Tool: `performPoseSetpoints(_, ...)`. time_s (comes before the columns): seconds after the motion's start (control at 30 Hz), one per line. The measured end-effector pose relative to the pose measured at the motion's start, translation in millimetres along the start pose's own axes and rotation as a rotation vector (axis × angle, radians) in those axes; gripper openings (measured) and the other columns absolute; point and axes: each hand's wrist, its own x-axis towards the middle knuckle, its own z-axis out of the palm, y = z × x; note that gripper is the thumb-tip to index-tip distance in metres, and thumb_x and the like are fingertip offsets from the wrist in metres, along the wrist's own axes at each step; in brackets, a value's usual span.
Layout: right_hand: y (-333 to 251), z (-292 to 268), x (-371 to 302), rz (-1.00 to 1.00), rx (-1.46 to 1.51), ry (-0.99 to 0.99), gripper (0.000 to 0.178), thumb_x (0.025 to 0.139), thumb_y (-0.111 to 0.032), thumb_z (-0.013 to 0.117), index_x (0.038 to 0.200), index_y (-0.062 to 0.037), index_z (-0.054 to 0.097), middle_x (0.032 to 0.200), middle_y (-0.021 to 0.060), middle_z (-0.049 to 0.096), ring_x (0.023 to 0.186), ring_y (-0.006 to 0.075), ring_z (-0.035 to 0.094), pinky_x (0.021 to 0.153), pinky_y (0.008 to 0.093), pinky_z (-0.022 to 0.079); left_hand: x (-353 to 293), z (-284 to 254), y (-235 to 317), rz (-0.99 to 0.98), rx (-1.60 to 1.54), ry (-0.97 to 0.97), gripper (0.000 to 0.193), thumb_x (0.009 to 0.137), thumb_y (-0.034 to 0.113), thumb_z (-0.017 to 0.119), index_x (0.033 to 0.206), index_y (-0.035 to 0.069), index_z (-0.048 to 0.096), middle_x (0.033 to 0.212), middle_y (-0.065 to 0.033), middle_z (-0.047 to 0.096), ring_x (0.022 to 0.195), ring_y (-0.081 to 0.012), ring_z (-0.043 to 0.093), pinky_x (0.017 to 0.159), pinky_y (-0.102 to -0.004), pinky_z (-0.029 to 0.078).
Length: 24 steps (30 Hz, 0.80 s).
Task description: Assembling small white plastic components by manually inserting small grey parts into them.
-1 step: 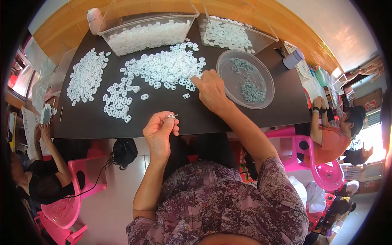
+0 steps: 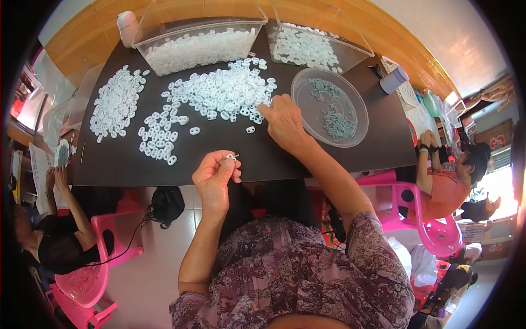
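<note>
Item: small white ring piece [image 2: 232, 157], pinched at the fingertips of the left hand [image 2: 215, 176], held near the body over the near edge of the dark desk [image 2: 120, 164]. Possibly fitted with a tiny metal part; too small to tell.

Stock: loose heap of white ring pieces [image 2: 219, 96] spread across desk centre; second, flatter patch [image 2: 115, 104] at left; short rows [image 2: 159, 140] laid out between heap and near edge.

Right hand [image 2: 285, 123]: stretched to the right-hand fringe of the heap, fingers curled down onto the pieces, forefinger touching one; nothing seen gripped.

Containers: two clear plastic bins at the far edge, the left one [image 2: 148, 52] part-filled with white pieces, the right one [image 2: 359, 46] holding a thinner layer. Round clear dish [image 2: 307, 77] at right, just beside the right hand, with small grey-green parts [image 2: 334, 118] inside.

Handling, judged: very light, stiff moulded plastic, smooth and likely slippery; unlikely to break, easy to flick away or drop. Best taken singly by the outer rim between thumb and forefinger, or hooked through the hole; sliding one clear of the heap first probably easier than lifting from the pile.

Surroundings: pink plastic chairs [image 2: 433, 230] left and right; other persons seated at both desk ends.
</note>
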Motion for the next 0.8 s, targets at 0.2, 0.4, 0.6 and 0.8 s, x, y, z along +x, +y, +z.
performPoseSetpoints(0.2,2,-2,4,-0.034,0.085,0.001,0.018,0.067,0.002,0.06,0.083,-0.0053,0.057,0.077,0.0124,0.05,0.077,0.0308,0.049,0.064,0.0404,0.041,-1,-1,2,-0.004,-0.008,0.0,0.011,0.087,0.005,0.058,0.093,-0.004,0.06,0.075,-0.0094,0.062,0.058,-0.0117,0.055,0.052,-0.0231,0.046)
performPoseSetpoints(0.4,4,-7,4,-0.049,0.182,0.046,0.016,0.065,0.001,0.063,0.076,-0.0012,0.051,0.078,0.0155,0.051,0.077,0.0308,0.049,0.065,0.0401,0.042,-1,-2,1,-0.002,-0.019,-0.014,0.012,0.087,0.005,0.059,0.093,-0.004,0.06,0.076,-0.0095,0.062,0.058,-0.0119,0.056,0.053,-0.0233,0.047)
performPoseSetpoints(0.6,0,-34,-8,-0.035,0.217,0.098,0.023,0.065,0.0,0.067,0.08,-0.0035,0.051,0.079,0.0124,0.051,0.077,0.0313,0.049,0.065,0.0404,0.041,-2,-2,3,-0.015,-0.022,-0.014,0.012,0.087,0.006,0.059,0.093,-0.004,0.06,0.076,-0.0097,0.062,0.058,-0.0122,0.056,0.053,-0.0234,0.047)
performPoseSetpoints(0.8,-2,-42,-29,0.001,0.187,-0.088,0.021,0.065,-0.001,0.069,0.079,-0.0041,0.053,0.08,0.0111,0.051,0.078,0.0303,0.05,0.066,0.0395,0.041,-3,-4,2,-0.033,0.005,0.002,0.012,0.087,0.006,0.059,0.093,-0.004,0.06,0.076,-0.0099,0.062,0.058,-0.0125,0.055,0.053,-0.0239,0.047)
